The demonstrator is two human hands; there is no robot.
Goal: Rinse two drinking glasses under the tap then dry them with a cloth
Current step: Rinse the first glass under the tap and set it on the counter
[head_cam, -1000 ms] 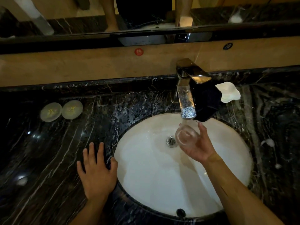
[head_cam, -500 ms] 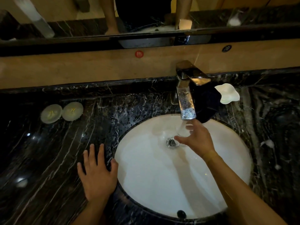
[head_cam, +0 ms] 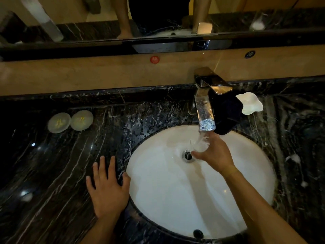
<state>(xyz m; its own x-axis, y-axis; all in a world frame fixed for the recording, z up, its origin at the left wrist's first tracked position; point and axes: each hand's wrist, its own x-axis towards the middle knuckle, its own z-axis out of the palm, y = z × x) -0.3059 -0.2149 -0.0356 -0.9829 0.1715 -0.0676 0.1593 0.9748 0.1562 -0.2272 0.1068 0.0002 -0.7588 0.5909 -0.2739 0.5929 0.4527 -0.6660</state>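
Overflow hole (head_cam: pixel 198 233) sits at the near rim of the white oval basin (head_cam: pixel 158 191), which is sunk into the black marble counter (head_cam: pixel 52 173).

Left hand (head_cam: pixel 108 189) lies flat on the counter at the basin's left edge, palm down, fingers straight and spread, thumb tip at the rim. Holds nothing.

Right hand (head_cam: pixel 213 155) reaches over the basin from the near right, back of hand up, fingers and thumb curled round a clear drinking glass (head_cam: pixel 199 145). Glass is held above the drain (head_cam: pixel 188 155), directly under the spout; its outline is faint, so tilt is hard to read. Water stream (head_cam: pixel 202 136) runs from the spout onto the glass.

Chrome tap (head_cam: pixel 204 110) stands at the far edge of the basin, flat lever on top. Dark cloth (head_cam: pixel 226 113) is bunched just right of the tap, touching it, with its lower end hanging over the basin's far rim. White wavy-edged dish (head_cam: pixel 250 103) sits behind and right of the cloth.

Two round pale coasters (head_cam: pixel 70 121) lie side by side toward the counter's far left. White foam blobs (head_cam: pixel 293 158) dot the counter's right side. Water droplets cover the counter left of the tap.

Beige backsplash runs along the far edge with a red round sticker (head_cam: pixel 155 59). Mirror (head_cam: pixel 70 18) above it reflects the person's arms.
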